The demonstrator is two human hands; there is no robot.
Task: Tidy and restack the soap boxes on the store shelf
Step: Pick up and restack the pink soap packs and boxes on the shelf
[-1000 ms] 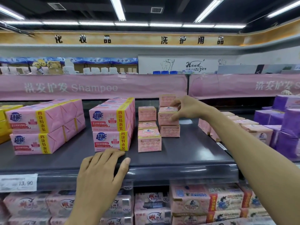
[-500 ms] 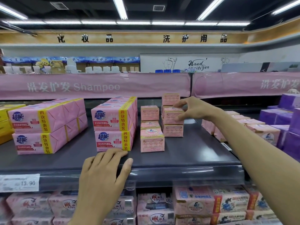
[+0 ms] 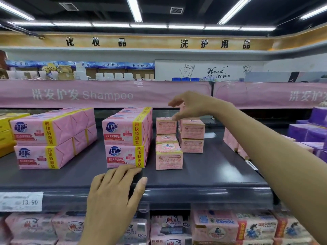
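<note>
Small pink soap boxes stand in two short stacks on the dark shelf (image 3: 203, 174). The front stack (image 3: 169, 156) has a lone box (image 3: 166, 125) behind it. To the right, the two-box stack (image 3: 192, 136) stands squared up. My right hand (image 3: 191, 105) hovers above that stack with loosely spread fingers, holding nothing; it partly hides a box at the back. My left hand (image 3: 115, 193) rests flat on the shelf's front edge, just below the pink four-pack bundles (image 3: 126, 138).
More pink four-pack bundles (image 3: 51, 138) sit at the left, with yellow packs (image 3: 7, 131) beyond. Pink boxes (image 3: 231, 140) and purple packs (image 3: 311, 128) fill the right. A price tag (image 3: 21, 201) hangs on the shelf lip. Soap packs line the lower shelf (image 3: 230, 228).
My right hand has let go of the top box of the right stack and lifted up and slightly left. The left hand has stayed on the shelf edge.
</note>
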